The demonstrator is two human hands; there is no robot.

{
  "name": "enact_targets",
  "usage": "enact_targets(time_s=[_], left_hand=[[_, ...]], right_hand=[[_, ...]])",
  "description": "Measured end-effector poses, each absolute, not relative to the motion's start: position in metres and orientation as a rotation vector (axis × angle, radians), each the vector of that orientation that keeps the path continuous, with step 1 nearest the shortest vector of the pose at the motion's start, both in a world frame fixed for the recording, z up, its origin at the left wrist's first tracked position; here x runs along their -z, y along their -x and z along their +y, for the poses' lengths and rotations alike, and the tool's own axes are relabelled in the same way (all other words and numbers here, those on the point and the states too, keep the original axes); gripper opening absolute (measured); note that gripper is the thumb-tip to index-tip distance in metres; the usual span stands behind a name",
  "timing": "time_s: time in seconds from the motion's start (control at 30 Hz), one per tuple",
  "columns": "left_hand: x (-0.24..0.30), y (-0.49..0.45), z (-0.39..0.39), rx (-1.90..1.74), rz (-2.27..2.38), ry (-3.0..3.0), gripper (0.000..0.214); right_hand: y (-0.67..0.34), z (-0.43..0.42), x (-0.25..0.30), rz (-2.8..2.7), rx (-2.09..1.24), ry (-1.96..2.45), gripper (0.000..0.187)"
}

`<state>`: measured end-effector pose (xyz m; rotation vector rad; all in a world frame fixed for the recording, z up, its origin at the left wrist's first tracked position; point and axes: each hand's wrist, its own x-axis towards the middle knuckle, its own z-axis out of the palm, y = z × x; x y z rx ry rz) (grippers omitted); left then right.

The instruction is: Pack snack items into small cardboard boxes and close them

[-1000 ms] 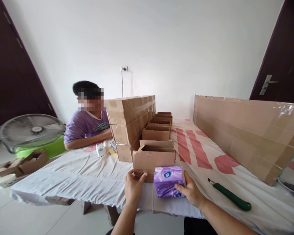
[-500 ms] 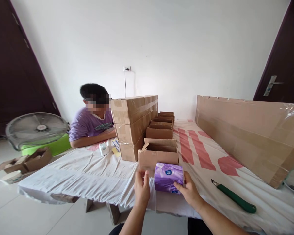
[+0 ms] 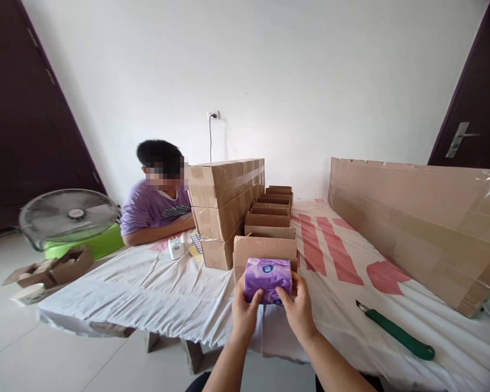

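Observation:
A purple plastic-wrapped tissue pack [image 3: 267, 277] with a round blue logo is held between both my hands, just in front of the nearest cardboard box. My left hand [image 3: 245, 307] grips its left end, thumb on the near face. On the right end my right hand [image 3: 298, 305] has closed the same way, thumb in front and fingers behind. The nearest cardboard box [image 3: 265, 246] stands with its top open; the pack hides part of its front. Behind it, several more open boxes [image 3: 267, 219] run in a row towards the wall.
Left of the row rises a stack of taped cartons [image 3: 212, 223]. A green-handled cutter [image 3: 396, 329] lies on the right of the cloth-covered table [image 3: 147, 305]. A long cardboard panel [image 3: 412, 218] stands along the right side. A person in purple [image 3: 155, 204] leans on the table's left.
The tissue pack has moved left and up towards the nearest box. My left hand, apart from it before, now grips its left end. My right hand still holds it.

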<state>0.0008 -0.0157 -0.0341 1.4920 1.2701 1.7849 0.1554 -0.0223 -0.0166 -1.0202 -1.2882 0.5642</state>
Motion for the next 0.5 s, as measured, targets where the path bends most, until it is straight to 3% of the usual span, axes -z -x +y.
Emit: enact_targets(time_s=[0.3,0.5], left_hand=[[0.040,-0.006,-0.007,-1.789,1.368,-1.424,0.050],[0.039,-0.008,-0.005,-1.795,1.466,-1.334,0.040]], right_hand=[[-0.151,-0.021,0.056,-1.387,-0.474,1.062,0.059],[-0.147,-0.024,0.060,-1.432,-0.309,1.035,0.039]])
